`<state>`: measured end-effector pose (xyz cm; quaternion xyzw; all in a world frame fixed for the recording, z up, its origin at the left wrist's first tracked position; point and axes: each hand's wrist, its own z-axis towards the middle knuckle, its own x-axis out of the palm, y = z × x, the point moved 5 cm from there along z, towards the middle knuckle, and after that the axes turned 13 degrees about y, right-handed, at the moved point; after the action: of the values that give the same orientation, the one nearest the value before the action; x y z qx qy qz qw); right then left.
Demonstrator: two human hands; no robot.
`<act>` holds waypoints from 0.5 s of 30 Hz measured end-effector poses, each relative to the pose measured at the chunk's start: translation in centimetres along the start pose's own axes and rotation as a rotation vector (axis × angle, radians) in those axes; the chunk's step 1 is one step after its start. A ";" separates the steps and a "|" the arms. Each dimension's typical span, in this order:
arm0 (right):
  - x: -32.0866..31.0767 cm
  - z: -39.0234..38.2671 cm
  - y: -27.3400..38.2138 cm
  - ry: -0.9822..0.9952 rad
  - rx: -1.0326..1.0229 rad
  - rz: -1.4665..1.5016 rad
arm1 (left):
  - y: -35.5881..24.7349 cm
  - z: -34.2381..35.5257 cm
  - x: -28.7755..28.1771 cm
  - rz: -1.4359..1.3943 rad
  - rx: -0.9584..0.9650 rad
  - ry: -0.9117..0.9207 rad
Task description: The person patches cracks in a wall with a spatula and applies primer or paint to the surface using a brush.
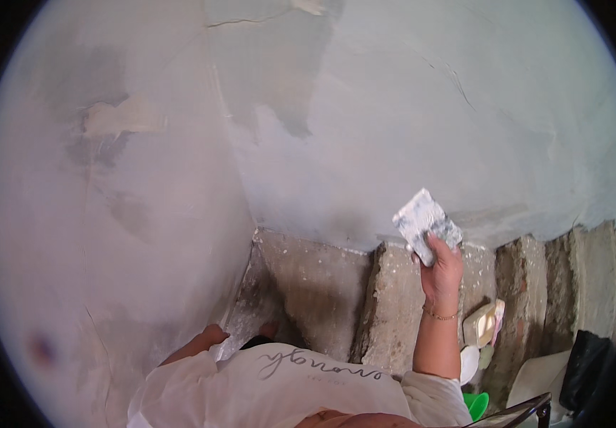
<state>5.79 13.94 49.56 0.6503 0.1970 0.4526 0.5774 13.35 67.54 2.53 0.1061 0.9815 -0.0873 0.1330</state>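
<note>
My right hand (442, 267) is raised in front of the wall, thumb on top and fingers mostly hidden underneath. It grips a flat rectangular pad (422, 217) smeared white with dark grey patches; its exact kind is not clear. The pad is tilted, and I cannot tell whether it touches the wall (408, 128). That wall is pale grey, with darker patches, thin cracks and a rough light patch at the left. Low at the left, my left hand (213, 335) is down beside my shirt, close to the left wall. Its fingers are too small and hidden to read.
Rough concrete steps (393, 307) spattered with white run along the wall to the right. A pale yellow container (480, 327), a white round item (469, 364) and a green bucket (476, 405) stand on them. Farther right lies a black bag (584, 371).
</note>
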 end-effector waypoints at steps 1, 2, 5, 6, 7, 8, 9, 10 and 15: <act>2.2 1.4 0.6 0.019 -0.060 -0.051 | 0.6 -0.2 0.3 -0.092 -0.006 -0.033; 4.3 2.6 1.2 0.013 -0.116 -0.140 | 1.2 -0.3 0.7 -0.158 -0.028 -0.032; 11.5 5.1 4.5 0.090 -0.487 -0.661 | 2.3 -0.3 1.6 -0.278 -0.055 -0.048; 14.1 5.2 6.1 0.058 -0.755 -0.945 | 2.4 -0.2 1.7 -0.264 -0.045 -0.074; 16.7 5.2 7.2 0.038 -1.004 -1.182 | 2.5 0.0 1.8 -0.251 -0.035 -0.102; 18.7 5.6 8.1 0.003 -1.180 -1.306 | 2.8 0.3 2.1 -0.295 -0.048 -0.077; 20.6 6.1 8.7 -0.034 -1.321 -1.440 | 3.1 0.6 2.4 -0.337 -0.061 -0.050; 22.1 6.8 9.2 -0.016 -1.402 -1.456 | 3.3 0.9 2.8 -0.373 -0.088 -0.017; 27.7 10.6 8.7 -0.015 -1.596 -1.657 | 3.1 1.5 3.3 -0.475 -0.036 -0.062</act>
<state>26.34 27.21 68.49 -0.2272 0.2178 -0.0742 0.9463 11.34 70.84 -0.22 -0.1331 0.9758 -0.1020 0.1406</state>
